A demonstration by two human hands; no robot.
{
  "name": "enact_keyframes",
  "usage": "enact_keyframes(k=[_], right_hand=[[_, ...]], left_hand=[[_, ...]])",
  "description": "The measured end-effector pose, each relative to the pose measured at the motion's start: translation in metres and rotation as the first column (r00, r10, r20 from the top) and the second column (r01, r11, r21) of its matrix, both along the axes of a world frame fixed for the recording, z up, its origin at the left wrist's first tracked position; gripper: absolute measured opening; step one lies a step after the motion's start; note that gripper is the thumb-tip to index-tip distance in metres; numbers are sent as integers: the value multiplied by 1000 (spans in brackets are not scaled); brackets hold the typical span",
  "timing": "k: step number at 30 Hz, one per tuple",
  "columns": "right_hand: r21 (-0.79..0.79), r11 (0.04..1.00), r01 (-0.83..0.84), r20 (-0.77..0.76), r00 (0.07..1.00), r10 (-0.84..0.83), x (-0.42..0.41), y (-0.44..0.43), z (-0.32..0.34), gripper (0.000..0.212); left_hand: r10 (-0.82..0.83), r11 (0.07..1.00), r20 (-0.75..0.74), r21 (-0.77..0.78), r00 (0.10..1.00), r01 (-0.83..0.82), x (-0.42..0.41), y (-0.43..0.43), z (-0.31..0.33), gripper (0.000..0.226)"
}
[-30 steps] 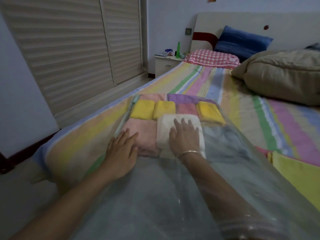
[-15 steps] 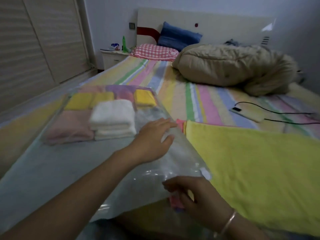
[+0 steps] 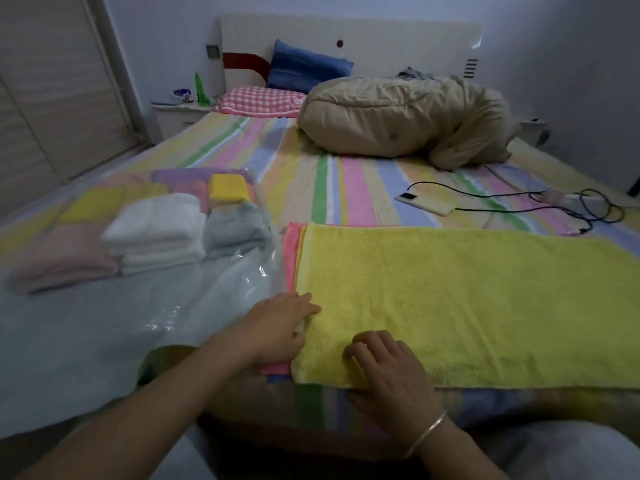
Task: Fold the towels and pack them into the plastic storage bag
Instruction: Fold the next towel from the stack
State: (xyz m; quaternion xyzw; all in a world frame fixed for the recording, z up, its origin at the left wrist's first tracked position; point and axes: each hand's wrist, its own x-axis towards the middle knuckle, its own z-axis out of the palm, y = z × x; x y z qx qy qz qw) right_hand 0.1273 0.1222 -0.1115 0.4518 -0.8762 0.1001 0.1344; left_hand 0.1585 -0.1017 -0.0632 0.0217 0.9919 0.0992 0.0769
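Louvred wardrobe doors fill the left wall, beside a dim room's pale walls. On the left part of the bed's striped sheet lies the clear plastic storage bag, flat, its mouth toward the viewer; inside it, at the far end, sit folded towels: a pink one at left, a white stack touching it, a grey one just beside that, and a small yellow one behind. Beyond the bag, a white nightstand carries a green bottle. At the cream headboard a blue pillow leans upright behind a pink checked pillow. Near the front edge of the bed, the left hand rests at the left border of an unfolded yellow towel, fingers reaching onto it; whether it pinches the cloth cannot be told. A pink towel shows as a strip under that border, touching the bag's side. The right hand, a bracelet on its wrist, sits with fingers curled on the towel's near hem; the thumb is hidden, so a grasp cannot be confirmed. The yellow towel spreads flat to the right. Behind it lie a heaped beige duvet, a phone and a black cable on the sheet.
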Motion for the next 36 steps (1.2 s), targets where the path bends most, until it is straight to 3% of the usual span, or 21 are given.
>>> enact_keyframes(k=[4, 6, 8, 10, 11, 14, 17, 19, 21, 23, 26, 31, 36], right_hand=[[-231, 971, 58, 29, 998, -53, -6, 1, 0, 18], [-343, 924, 170, 130, 983, -133, -10, 1, 6, 27], [-388, 896, 214, 194, 970, -147, -13, 1, 13, 33], [-410, 896, 174, 92, 985, -149, -10, 4, 19, 26], [-415, 896, 160, 34, 986, -161, -7, 6, 21, 22], [-465, 850, 247, 47, 966, -255, 11, 17, 27, 25], [-473, 813, 340, 77, 935, -346, 26, 34, 25, 38], [-460, 814, 356, 190, 934, -302, 30, 48, 22, 50], [-459, 795, 396, 474, 866, -157, 24, 61, 23, 66], [-508, 668, 544, 729, 685, -3, 11, 72, 30, 74], [-471, 373, 800, 880, 453, 139, -16, 99, 38, 68], [-383, 112, 917, 924, 380, 47, -50, 160, 43, 57], [-327, 19, 945, 932, 326, -160, -95, 230, 46, 43]], left_hand=[[-55, 998, -117, -3, 992, 55, 15, 14, -2, 74], [-165, 986, -229, -36, 959, 161, 22, 28, -4, 87], [-234, 971, -390, -57, 890, 231, 19, 37, -11, 66], [-142, 983, -511, 30, 847, 183, 13, 41, -8, 34], [-56, 990, -535, 82, 843, 118, 9, 44, -4, 29], [178, 974, -568, 215, 803, -64, 3, 47, 1, 29], [273, 949, -581, 292, 766, -117, 2, 55, 2, 24], [350, 914, -560, 380, 751, -143, 1, 56, 2, 25], [408, 882, -539, 440, 737, -167, -2, 54, 0, 26], [437, 863, -531, 475, 726, -172, -3, 56, -2, 25], [488, 838, -530, 507, 694, -202, -5, 60, -3, 26], [563, 793, -504, 551, 655, -258, -10, 60, -8, 26], [533, 827, -512, 485, 673, -286, -15, 72, -14, 31]])
